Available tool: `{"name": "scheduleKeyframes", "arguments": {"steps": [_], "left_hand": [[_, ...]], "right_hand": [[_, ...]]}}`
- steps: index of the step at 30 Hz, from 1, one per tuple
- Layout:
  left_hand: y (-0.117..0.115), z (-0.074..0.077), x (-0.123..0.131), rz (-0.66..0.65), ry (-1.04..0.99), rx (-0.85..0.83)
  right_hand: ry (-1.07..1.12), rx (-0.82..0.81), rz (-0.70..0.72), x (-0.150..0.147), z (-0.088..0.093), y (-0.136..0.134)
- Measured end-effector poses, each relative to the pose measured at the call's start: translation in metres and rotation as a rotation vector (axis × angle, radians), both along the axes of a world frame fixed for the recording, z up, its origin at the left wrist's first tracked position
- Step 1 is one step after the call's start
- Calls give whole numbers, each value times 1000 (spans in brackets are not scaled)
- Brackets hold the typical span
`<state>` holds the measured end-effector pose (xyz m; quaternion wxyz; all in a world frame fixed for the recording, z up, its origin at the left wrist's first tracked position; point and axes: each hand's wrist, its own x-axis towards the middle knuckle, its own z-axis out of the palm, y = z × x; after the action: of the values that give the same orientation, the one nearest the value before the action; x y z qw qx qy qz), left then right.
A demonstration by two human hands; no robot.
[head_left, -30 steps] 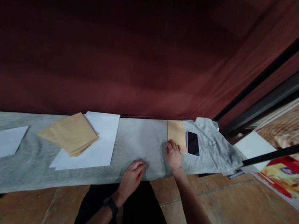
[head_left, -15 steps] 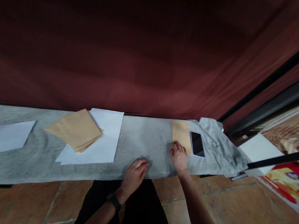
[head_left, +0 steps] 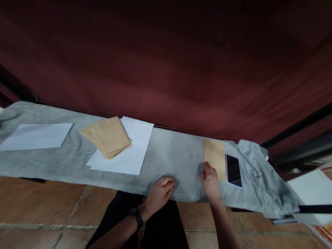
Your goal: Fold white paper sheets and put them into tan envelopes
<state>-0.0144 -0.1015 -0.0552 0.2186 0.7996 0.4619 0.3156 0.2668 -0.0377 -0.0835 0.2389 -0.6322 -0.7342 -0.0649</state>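
Note:
My left hand [head_left: 160,191], with a dark band on its wrist, rests at the front edge of the grey cloth [head_left: 177,150]. Its fingers are bent and close together, with nothing seen in them. My right hand [head_left: 211,182] lies at the lower left corner of a small stack of brown paper envelopes [head_left: 215,155], fingertips on it and not wrapped round it. Touching or nearly touching the stack's right side is a phone [head_left: 234,171] with a dark screen and a light purple rim.
Left of my hands, more brown envelopes [head_left: 108,135] lie fanned over white paper sheets [head_left: 138,149]. Further left is another white sheet [head_left: 36,136]. A dark red curtain [head_left: 158,91] hangs behind the cloth-covered surface. Black bars [head_left: 317,116] stand at the right, beside a white board [head_left: 320,192].
The view has swung left, so everything sits further right in the picture. My right hand remains at the corner of the envelope stack and my left hand at the cloth's front edge.

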Motion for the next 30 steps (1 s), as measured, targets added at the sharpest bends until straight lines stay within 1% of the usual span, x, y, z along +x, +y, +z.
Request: {"name": "scheduleKeyframes", "arguments": {"steps": [3,5,6,8,10,11,12,13,16,20,23,27,29,30], "left_hand": [[-1,3,-5,-8,-68,-10],[3,6,-16,48,-70,21],[6,7,-25,102,-43,45],[14,12,-48,252,62,80],[24,16,-71,452,220,86],[29,18,-82,555,311,63],[34,19,-90,608,398,17],[37,21,-96,633,478,-22],[43,23,-100,603,645,-96],[46,29,-91,587,730,-113],[49,38,-93,596,704,-145],[50,57,-104,703,608,-252],[47,66,-103,719,580,-235],[44,69,-97,702,565,-202]], "right_hand": [[35,31,32,3,-7,-1],[53,39,50,0,-10,-4],[61,42,57,-3,-11,-7],[75,52,74,-15,-13,-15],[85,59,109,-34,-16,-25],[87,56,133,-44,-18,-30],[78,45,155,-54,-19,-35],[77,41,155,-63,-20,-39],[80,45,112,-79,-20,-47],[61,43,102,-81,-16,-48],[44,40,99,-80,-12,-48],[50,38,86,-83,-9,-49],[65,31,82,-84,-8,-49],[78,27,80,-85,-8,-49]]}}
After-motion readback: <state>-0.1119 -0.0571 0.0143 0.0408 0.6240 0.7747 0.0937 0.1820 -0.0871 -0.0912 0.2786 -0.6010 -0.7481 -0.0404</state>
